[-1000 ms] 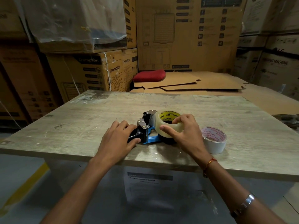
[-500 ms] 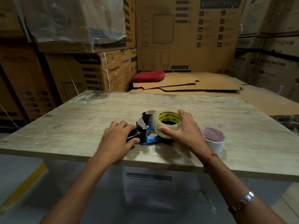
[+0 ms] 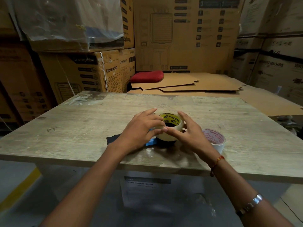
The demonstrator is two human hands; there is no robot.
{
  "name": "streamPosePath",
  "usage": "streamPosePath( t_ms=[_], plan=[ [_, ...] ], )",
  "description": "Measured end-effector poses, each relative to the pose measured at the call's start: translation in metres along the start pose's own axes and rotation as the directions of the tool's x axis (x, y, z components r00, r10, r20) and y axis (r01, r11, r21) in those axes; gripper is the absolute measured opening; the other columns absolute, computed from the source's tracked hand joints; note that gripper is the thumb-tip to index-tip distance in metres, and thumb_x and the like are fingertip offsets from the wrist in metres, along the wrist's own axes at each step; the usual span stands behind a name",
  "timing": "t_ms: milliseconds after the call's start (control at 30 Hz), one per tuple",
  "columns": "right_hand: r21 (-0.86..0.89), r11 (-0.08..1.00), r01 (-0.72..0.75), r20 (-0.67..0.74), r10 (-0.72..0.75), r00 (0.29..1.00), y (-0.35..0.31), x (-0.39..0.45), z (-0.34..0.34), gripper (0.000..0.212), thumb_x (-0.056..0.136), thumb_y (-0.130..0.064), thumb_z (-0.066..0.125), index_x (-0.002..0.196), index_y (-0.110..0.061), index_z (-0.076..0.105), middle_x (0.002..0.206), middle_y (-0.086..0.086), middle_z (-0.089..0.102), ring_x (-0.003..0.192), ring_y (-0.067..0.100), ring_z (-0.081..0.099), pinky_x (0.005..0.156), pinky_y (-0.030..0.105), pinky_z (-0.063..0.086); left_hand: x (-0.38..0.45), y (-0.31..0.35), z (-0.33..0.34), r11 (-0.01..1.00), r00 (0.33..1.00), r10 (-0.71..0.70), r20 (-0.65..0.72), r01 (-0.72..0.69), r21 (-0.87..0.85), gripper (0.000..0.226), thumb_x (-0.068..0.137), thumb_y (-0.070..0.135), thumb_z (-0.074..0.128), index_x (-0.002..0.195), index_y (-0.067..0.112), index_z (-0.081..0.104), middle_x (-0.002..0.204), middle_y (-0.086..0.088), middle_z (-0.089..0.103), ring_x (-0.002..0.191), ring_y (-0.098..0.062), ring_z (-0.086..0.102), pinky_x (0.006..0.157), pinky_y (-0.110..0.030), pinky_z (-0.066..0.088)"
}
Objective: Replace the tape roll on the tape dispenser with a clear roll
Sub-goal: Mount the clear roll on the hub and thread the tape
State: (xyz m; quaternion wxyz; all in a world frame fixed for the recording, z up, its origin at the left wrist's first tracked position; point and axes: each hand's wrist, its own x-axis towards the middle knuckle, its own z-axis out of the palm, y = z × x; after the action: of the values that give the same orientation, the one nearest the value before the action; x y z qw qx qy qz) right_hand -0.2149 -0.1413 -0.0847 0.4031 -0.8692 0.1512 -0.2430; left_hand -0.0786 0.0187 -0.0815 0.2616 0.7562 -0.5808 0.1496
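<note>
A clear tape roll [image 3: 168, 134] with a yellow printed core sits on the blue and black tape dispenser [image 3: 150, 142], which lies on its side near the table's front edge. My left hand [image 3: 139, 130] covers the dispenser's head and touches the roll's left side with its fingertips. My right hand [image 3: 188, 131] holds the roll from the right, thumb across its front. Both thumbs meet at the roll's near rim. Most of the dispenser is hidden under my left hand; only its black handle end and a blue edge show.
A white tape roll [image 3: 216, 141] with red print stands on the wooden table [image 3: 82, 128] just right of my right wrist. Flat cardboard sheets [image 3: 188, 86] and a red cushion [image 3: 147, 76] lie behind the table. Stacked cartons wall the back and sides.
My left hand left the dispenser's handle and moved right onto its head and the clear roll. My right hand shifted its grip around the roll.
</note>
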Motion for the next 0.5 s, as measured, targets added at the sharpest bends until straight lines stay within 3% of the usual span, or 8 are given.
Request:
streamPosePath(
  t_ms=[133, 233, 367, 500],
  plan=[
    [-0.025, 1.000, -0.009, -0.031, 0.008, 0.999, 0.003, 0.001, -0.001, 0.110, 0.063, -0.074, 0.069, 0.153, -0.019, 0.038, 0.150, 0.006, 0.050, 0.129, 0.022, 0.054, 0.105, 0.040, 0.051, 0.003, -0.007, 0.001, 0.999, 1.000, 0.009, 0.024, -0.008, -0.046, 0.031, 0.096, 0.033, 0.059, 0.124, 0.025, 0.068, 0.139, 0.005, 0.061, 0.150, -0.015, 0.024, 0.117, -0.042, 0.021],
    [-0.035, 0.999, -0.030, -0.029, 0.029, 0.999, 0.012, -0.002, 0.003, 0.116, 0.057, -0.085, 0.066, 0.151, -0.022, 0.041, 0.148, 0.004, 0.054, 0.127, 0.020, 0.056, 0.103, 0.043, 0.053, 0.000, -0.011, 0.006, 0.998, 0.998, 0.001, 0.067, 0.003, -0.056, 0.036, 0.093, 0.045, 0.053, 0.122, 0.029, 0.068, 0.137, 0.008, 0.061, 0.150, -0.012, 0.022, 0.119, -0.047, 0.022],
    [-0.028, 0.999, -0.031, -0.042, 0.030, 0.999, 0.019, -0.003, 0.009, 0.122, 0.053, -0.091, 0.064, 0.152, -0.023, 0.040, 0.149, 0.002, 0.053, 0.129, 0.018, 0.055, 0.105, 0.043, 0.052, -0.003, -0.015, 0.010, 0.999, 0.999, 0.010, 0.045, -0.008, -0.033, 0.033, 0.092, 0.047, 0.057, 0.118, 0.033, 0.070, 0.135, 0.012, 0.063, 0.149, -0.013, 0.023, 0.116, -0.049, 0.028],
    [-0.020, 0.999, -0.032, -0.020, 0.032, 0.999, 0.023, -0.005, 0.011, 0.126, 0.049, -0.094, 0.062, 0.152, -0.024, 0.039, 0.149, 0.002, 0.054, 0.130, 0.018, 0.055, 0.105, 0.044, 0.052, -0.004, -0.015, 0.009, 1.000, 0.998, 0.010, 0.057, -0.009, -0.007, 0.028, 0.090, 0.042, 0.064, 0.117, 0.035, 0.070, 0.134, 0.014, 0.063, 0.149, -0.014, 0.022, 0.118, -0.050, 0.025]
  ],
)
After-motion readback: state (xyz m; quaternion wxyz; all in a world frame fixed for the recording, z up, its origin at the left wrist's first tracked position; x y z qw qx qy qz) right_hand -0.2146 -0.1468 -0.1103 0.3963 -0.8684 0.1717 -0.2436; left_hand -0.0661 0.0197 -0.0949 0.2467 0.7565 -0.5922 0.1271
